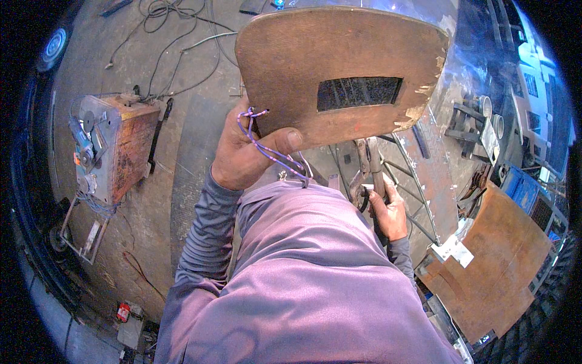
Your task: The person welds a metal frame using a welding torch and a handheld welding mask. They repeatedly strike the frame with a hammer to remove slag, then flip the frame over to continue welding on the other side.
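From my remote seat, the wearer's grey-purple clothing point(315, 303) fills six o'clock in my head view. Next in size, the wooden face shield point(285, 67) stands between twelve and one o'clock, raised above the floor, its dark rectangular window point(361, 93) facing me and its right edge chipped. At four o'clock I see a rusted sheet point(503, 261); at nine to ten, a rust-streaked metal box point(130, 145) on the floor. I have the left hand point(239, 148) at ten o'clock, grasping the shield's lower left corner, thumb across the near face, the other fingers mostly hidden behind. The right hand point(388, 212), between three and four o'clock, is closed around the lower part of a long, worn brown tool point(372, 159), which points up toward one o'clock, below the shield. A blue grinder point(82, 138) rests on the box. Smallest, a purple cord point(276, 155) passes through the shield near its left edge and loops beside the left thumb.
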The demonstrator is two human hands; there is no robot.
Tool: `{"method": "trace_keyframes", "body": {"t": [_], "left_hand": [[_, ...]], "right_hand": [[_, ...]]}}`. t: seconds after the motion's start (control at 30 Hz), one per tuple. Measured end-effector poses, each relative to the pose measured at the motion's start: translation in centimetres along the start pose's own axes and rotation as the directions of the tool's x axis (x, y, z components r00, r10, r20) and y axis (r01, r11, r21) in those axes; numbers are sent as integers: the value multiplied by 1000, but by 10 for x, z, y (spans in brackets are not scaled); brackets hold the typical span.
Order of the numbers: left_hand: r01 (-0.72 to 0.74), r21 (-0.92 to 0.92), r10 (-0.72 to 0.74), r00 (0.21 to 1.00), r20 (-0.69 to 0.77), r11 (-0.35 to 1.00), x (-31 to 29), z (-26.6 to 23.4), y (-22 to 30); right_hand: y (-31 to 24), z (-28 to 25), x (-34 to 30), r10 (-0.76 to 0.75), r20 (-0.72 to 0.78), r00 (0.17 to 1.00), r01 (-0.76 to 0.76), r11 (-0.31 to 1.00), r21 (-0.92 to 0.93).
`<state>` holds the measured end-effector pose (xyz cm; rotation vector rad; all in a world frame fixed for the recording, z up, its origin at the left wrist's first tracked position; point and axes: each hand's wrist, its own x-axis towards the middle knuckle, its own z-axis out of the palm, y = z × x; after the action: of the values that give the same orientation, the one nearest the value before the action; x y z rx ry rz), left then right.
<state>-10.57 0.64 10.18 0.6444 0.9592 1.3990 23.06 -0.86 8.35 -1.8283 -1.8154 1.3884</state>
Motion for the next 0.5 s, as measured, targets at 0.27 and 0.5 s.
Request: {"method": "trace_keyframes", "body": {"t": [0.27, 0.5], "left_hand": [[-158, -48, 142, 959, -244, 986, 0, -18, -9], [-415, -182, 293, 834, -468, 891, 12, -7, 18]], "right_hand": [[-5, 0, -10, 12, -2, 1000, -12, 997, 79], [-14, -2, -9, -63, 25, 998, 66, 989, -133]]}}
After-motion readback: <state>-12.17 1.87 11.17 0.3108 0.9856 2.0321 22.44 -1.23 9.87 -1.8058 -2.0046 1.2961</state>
